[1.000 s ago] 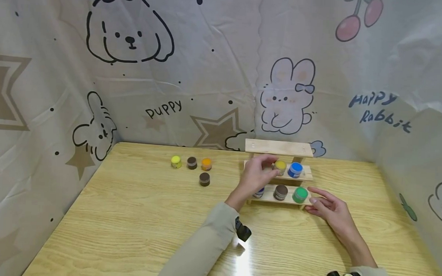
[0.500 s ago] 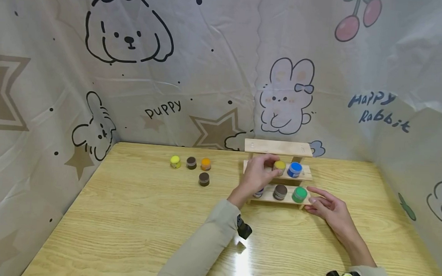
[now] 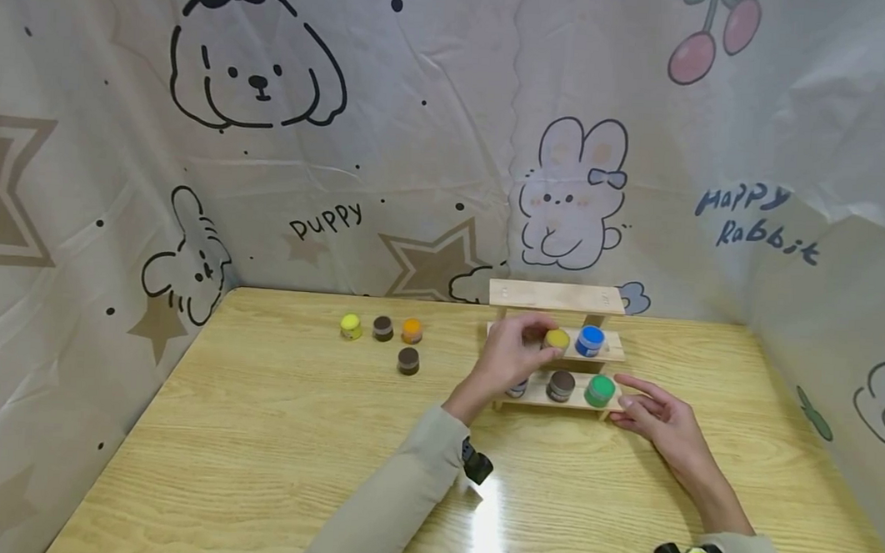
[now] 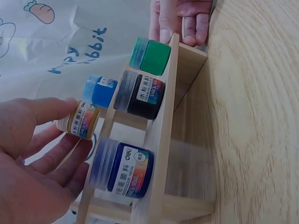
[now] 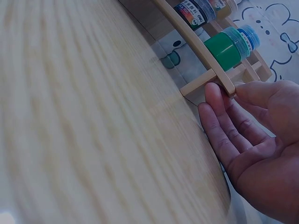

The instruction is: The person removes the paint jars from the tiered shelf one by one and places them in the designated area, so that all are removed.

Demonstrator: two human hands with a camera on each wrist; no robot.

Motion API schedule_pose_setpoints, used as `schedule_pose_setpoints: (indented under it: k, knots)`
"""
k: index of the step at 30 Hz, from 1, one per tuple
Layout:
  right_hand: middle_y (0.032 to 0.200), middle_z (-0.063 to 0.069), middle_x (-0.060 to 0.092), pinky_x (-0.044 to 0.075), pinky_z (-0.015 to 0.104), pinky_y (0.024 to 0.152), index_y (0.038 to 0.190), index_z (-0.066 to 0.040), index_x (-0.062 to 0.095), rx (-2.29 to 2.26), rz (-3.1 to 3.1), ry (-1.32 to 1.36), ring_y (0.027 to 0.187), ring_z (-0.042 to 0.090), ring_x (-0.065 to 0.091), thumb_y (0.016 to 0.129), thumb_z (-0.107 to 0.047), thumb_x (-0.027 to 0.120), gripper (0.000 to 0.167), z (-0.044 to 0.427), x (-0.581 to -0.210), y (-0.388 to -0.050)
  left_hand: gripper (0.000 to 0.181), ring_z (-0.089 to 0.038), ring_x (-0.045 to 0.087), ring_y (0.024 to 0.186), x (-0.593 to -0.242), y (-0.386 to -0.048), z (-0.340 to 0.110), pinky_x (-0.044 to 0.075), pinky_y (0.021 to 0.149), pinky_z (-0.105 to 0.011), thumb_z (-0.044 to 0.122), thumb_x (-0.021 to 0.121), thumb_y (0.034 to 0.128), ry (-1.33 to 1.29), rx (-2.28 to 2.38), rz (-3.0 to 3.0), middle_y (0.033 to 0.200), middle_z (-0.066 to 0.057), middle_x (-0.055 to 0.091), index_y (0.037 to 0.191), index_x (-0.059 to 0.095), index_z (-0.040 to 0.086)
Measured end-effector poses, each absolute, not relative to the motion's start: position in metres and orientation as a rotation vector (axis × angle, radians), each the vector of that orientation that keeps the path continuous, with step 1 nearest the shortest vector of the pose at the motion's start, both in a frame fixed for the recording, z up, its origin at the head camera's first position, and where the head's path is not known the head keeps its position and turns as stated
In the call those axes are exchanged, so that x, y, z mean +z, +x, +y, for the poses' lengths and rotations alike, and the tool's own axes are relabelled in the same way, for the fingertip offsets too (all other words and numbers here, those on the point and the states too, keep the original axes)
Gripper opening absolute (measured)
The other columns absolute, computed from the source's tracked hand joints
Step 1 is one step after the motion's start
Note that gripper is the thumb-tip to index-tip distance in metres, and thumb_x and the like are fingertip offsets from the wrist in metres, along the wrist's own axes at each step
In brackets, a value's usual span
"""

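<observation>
i have the left hand (image 3: 512,355) pinching the yellow jar (image 3: 557,338) at the middle shelf (image 3: 615,351), just beside the blue jar (image 3: 591,340); the right hand (image 3: 664,418) grips the rack (image 3: 557,296) at its lower right end. releasing off-centre could topple the yellow jar, and a sideways nudge might shift the blue one.

Pale wood-grain table (image 3: 253,450). Far-left part has small jars: yellow jar (image 3: 350,328), brown jar (image 3: 383,328), orange jar (image 3: 412,332), second brown jar (image 3: 408,361) just in front. Tiered wooden rack (image 3: 557,296) standing further right. Blue jar (image 3: 590,342) on middle step; bottom's got purple-blue jar (image 4: 122,169), blackish jar (image 3: 560,386), green jar (image 3: 600,392).
</observation>
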State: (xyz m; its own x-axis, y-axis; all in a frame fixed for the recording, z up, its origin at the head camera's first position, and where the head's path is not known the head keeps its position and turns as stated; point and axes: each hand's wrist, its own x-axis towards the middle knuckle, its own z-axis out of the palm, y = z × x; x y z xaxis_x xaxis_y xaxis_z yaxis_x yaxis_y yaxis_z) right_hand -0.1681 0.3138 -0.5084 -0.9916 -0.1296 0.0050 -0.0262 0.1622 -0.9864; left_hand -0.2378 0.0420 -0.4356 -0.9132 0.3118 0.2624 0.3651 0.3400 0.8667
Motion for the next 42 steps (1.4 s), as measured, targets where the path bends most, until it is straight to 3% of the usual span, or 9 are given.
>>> schedule_pose_setpoints:
  k: [10, 21, 27, 35, 42]
  knots:
    - [0.112, -0.004, 0.075, 0.06, 0.032, 0.085, 0.149, 0.009, 0.044, -2.043, 2.267, -0.185, 0.095, 0.016, 0.075, 0.105, -0.017, 0.061, 0.053, 0.315, -0.509, -0.168, 0.03, -0.007, 0.066, 0.099, -0.435, -0.225, 0.021, 0.056, 0.09, -0.024, 0.009, 0.079, 0.0911, -0.789, -1.802, -2.445, 0.112, -0.002, 0.071, 0.119, 0.07, 0.007]
    - [0.113, -0.004, 0.075, 0.06, 0.032, 0.086, 0.149, 0.007, 0.045, -2.035, 2.285, -0.178, 0.095, 0.017, 0.074, 0.105, -0.019, 0.06, 0.053, 0.314, -0.51, -0.17, 0.033, -0.021, 0.067, 0.107, -0.44, -0.207, -0.011, 0.055, 0.098, -0.05, -0.001, 0.076, 0.0889, -0.77, -1.904, -2.25, 0.118, -0.008, 0.068, 0.121, 0.069, 0.005]
    - [0.114, -0.004, 0.075, 0.059, 0.032, 0.087, 0.149, 0.008, 0.044, -2.062, 2.243, -0.16, 0.096, 0.017, 0.074, 0.105, -0.018, 0.061, 0.054, 0.313, -0.511, -0.169, 0.035, -0.021, 0.066, 0.109, -0.444, -0.197, -0.034, 0.055, 0.099, -0.044, 0.001, 0.077, 0.0889, -0.692, -1.85, -2.212, 0.122, -0.007, 0.068, 0.123, 0.069, 0.005]
    - [0.114, -0.004, 0.075, 0.059, 0.032, 0.087, 0.149, 0.009, 0.043, -2.078, 2.233, -0.16, 0.096, 0.017, 0.074, 0.105, -0.017, 0.061, 0.053, 0.314, -0.512, -0.167, 0.035, -0.028, 0.065, 0.11, -0.443, -0.189, -0.062, 0.053, 0.099, -0.052, -0.003, 0.075, 0.0896, -0.637, -1.853, -2.167, 0.122, -0.013, 0.068, 0.123, 0.069, 0.002]
    - [0.112, -0.002, 0.075, 0.059, 0.032, 0.086, 0.148, 0.009, 0.044, -2.035, 2.283, -0.17, 0.095, 0.018, 0.075, 0.105, -0.019, 0.06, 0.053, 0.314, -0.51, -0.168, 0.036, -0.025, 0.066, 0.109, -0.453, -0.19, -0.089, 0.056, 0.094, -0.046, -0.002, 0.076, 0.09, -0.549, -1.796, -2.184, 0.122, -0.009, 0.068, 0.124, 0.069, 0.006]
